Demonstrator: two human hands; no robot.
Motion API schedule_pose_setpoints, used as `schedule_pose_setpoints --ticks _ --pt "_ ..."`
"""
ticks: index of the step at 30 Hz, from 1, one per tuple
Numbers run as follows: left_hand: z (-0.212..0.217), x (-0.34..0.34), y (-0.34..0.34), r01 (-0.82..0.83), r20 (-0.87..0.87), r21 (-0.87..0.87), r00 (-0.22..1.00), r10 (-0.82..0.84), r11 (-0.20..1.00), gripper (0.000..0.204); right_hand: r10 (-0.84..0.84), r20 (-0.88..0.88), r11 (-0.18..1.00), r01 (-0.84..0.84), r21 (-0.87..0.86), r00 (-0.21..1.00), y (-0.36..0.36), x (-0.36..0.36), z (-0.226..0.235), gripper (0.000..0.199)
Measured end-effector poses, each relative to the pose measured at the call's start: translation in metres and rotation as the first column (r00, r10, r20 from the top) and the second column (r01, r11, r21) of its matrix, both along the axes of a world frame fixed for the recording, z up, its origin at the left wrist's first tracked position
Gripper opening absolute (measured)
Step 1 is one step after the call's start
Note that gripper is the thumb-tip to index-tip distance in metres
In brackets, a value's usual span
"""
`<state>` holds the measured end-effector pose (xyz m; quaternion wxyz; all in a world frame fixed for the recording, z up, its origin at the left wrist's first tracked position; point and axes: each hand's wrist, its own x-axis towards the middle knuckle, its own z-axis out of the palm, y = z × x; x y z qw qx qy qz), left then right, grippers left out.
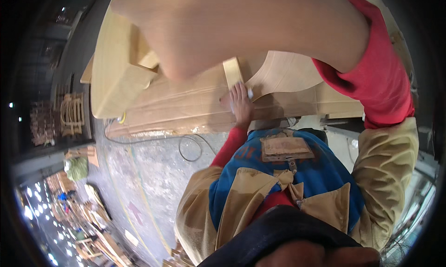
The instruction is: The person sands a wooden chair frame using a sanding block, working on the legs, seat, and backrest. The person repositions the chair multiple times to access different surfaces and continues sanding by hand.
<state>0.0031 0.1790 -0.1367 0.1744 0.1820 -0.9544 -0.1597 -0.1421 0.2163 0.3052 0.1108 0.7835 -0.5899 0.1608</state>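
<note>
The left hand (240,102) lies flat, palm down, on the curved wooden furniture panel (195,104) that spans the upper middle of the view. Its fingers are extended and close together, pressing a small pale piece, probably sandpaper (249,94), against the wood; only a white corner of it shows at the fingertips on the right edge of the hand. Just above the fingertips stands a short, pale yellow wooden block (232,72), upright against the panel.

The right hand is hidden: the right forearm (241,25) crosses the top of the frame very near the camera, bare from a rolled red sleeve (376,72), so whether those fingers are apart or closed cannot be told.

The panel is unfinished light wood, smooth and matte, with long shallow grooves running along its length and a sweeping carved curve (283,76) on the right. A thin cable (186,144) loops over the dusty grey concrete floor (144,183) below it.
</note>
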Motion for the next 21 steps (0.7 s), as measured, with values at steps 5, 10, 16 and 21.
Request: schedule_pose_setpoints --ticks 5,10,16,21 --pt "-0.008 -0.086 -0.023 -0.24 -0.19 -0.065 0.956 0.224 0.969 0.062 0.012 -0.005 0.999 -0.012 -0.041 1.0 0.014 -0.005 -0.006 0.078" --pt "-0.022 0.014 0.03 -0.201 -0.038 0.109 0.978 0.206 0.974 0.06 0.03 -0.025 0.998 -0.032 -0.058 0.999 0.027 0.0 -0.012 0.077" --pt "-0.012 -0.026 0.007 -0.269 -0.086 0.103 0.957 0.278 0.958 0.057 0.04 -0.027 0.997 -0.042 -0.067 0.999 0.023 0.005 -0.012 0.076" --pt "-0.01 -0.002 0.014 -0.172 -0.092 0.188 0.977 0.192 0.967 0.056 0.032 -0.017 0.997 -0.033 -0.064 0.999 0.019 0.008 -0.004 0.075"
